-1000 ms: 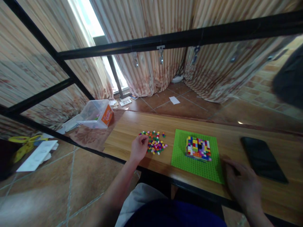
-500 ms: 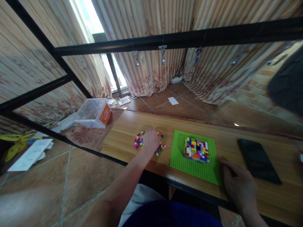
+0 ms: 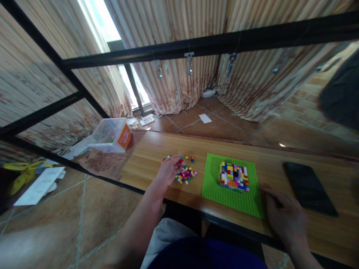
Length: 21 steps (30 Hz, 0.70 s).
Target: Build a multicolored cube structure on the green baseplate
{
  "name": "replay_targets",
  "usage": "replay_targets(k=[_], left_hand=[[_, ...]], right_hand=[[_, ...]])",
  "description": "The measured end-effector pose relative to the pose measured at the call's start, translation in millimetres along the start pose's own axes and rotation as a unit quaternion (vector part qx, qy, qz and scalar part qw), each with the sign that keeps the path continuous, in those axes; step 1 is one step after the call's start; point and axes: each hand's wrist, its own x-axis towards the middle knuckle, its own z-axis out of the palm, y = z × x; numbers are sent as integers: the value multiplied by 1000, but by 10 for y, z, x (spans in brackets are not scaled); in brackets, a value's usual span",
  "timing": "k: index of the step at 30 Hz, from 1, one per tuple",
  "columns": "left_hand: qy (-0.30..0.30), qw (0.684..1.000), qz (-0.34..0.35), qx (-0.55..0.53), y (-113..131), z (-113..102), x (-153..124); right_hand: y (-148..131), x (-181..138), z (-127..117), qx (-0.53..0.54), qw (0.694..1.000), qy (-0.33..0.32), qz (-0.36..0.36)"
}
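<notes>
A black phone (image 3: 308, 188) lies at right on the wooden table (image 3: 157, 147). A clear plastic box (image 3: 110, 135) sits far left.

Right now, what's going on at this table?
A person sits at a wooden table. Their left hand is in a loose pile of small coloured bricks; whether it holds one cannot be told. The right hand lies flat on the table by the near right corner of a green baseplate, which bears a multicoloured brick block. A black phone lies further right.
</notes>
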Motion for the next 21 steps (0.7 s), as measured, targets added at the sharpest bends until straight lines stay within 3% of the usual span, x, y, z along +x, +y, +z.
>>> replay_targets(k=[5, 12, 18, 21], left_hand=[[-26, 997, -17, -74, 33, -62, -90], [-7, 1000, 0, -28, 23, -84, -179], [51, 994, 91, 27, 27, -134, -181], [88, 988, 102, 79, -8, -157, -156]], right_hand=[[10, 3, 3, -9, 1000, 0, 1], [22, -4, 6, -13, 1000, -10, 12], [17, -2, 7, -18, 1000, -6, 9], [25, 3, 14, -18, 1000, -1, 1]])
